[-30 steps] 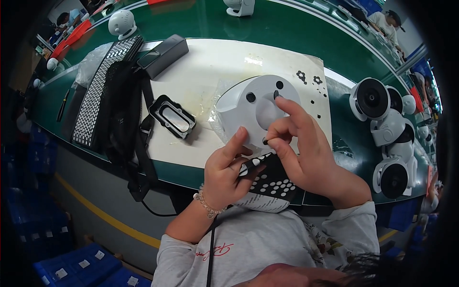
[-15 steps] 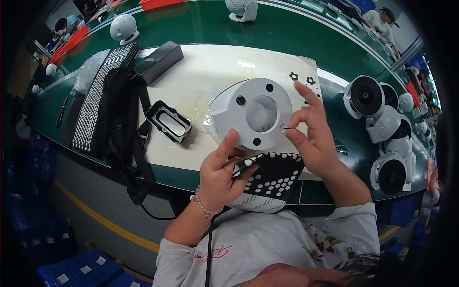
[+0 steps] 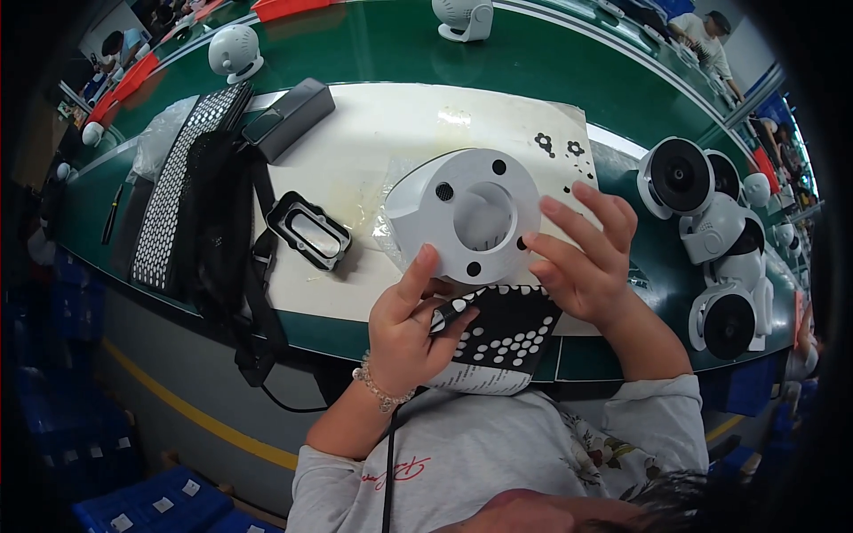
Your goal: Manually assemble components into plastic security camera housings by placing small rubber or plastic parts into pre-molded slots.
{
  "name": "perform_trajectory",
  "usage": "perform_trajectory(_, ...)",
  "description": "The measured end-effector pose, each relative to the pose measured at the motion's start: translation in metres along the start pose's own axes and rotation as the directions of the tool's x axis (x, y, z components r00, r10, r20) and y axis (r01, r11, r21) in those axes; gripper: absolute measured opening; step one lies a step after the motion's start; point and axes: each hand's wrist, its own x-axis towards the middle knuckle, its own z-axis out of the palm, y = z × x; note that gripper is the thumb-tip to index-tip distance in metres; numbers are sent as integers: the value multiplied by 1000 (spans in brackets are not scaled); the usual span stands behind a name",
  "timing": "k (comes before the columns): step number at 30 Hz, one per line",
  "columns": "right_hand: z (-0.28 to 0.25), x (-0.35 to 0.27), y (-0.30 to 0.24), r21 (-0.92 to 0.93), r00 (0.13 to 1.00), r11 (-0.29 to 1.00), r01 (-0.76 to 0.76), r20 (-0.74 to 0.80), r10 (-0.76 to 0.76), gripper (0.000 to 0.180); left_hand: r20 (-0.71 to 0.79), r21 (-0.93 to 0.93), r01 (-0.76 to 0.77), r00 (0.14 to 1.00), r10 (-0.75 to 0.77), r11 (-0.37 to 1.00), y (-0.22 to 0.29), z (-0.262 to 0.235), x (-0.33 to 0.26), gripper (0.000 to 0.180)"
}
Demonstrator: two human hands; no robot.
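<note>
Fingers of my right hand [image 3: 582,258] are spreading wide, tips pressing the right rim of the round light-grey plastic housing [image 3: 466,213] with the big centre bore and small holes around it. My left hand [image 3: 409,333] is bracing its lower left edge with the thumb up, other fingers curling narrow around a black sheet of white round stickers [image 3: 506,333] and what looks like a thin dark tool; can't tell exactly what that tool is.

Housing is sitting tilted on the white paper mat [image 3: 391,133] on the green workbench [image 3: 373,44], just in front of my chest. Judging by the thin moulded walls, it's light, stiff, smooth and a bit slippery, likely to scuff or crack if squeezed hard. Best grip looks like the outer rim, opposing sides, or a finger hooked into the bore; I'd keep off the small holes.

Containers, large to small: blue plastic bins [image 3: 133,506] on the floor to my left, contents not visible. Small black rectangular frame-like tray [image 3: 309,231] is lying on the mat left of the housing, looks empty. Clear plastic bag [image 3: 391,226] is lying under the housing's left side, flat.

Similar white round units with black fronts [image 3: 711,231] are crowding the bench at my right.
</note>
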Motion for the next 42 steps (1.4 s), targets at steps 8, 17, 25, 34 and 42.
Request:
perform_trajectory(8, 11, 69, 8, 415, 999, 910, 0, 44, -20, 25, 19, 38, -16, 1000, 16, 999, 1, -3, -1, 21)
perform_trajectory(17, 30, 94, 23, 511, 976, 841, 177, 19, -217, 23, 23, 11, 23, 999, -24, 1000, 3, -4, 0, 21)
perform_trajectory(25, 27, 87, 23, 571, 998, 820, 51, -8, -56, 18, 10, 36, 12, 1000, -12, 999, 1, -3, -1, 20)
perform_trajectory(34, 8, 86, 6, 719, 910, 559, -414, 354, 218, 16, 14, 28, 6, 1000, -6, 1000, 1, -5, 0, 20)
perform_trajectory(42, 18, 86, -2, 578, 935, 743, -339, 296, 197, 14, 19, -8, 18, 1000, -18, 1000, 2, -5, 0, 20)
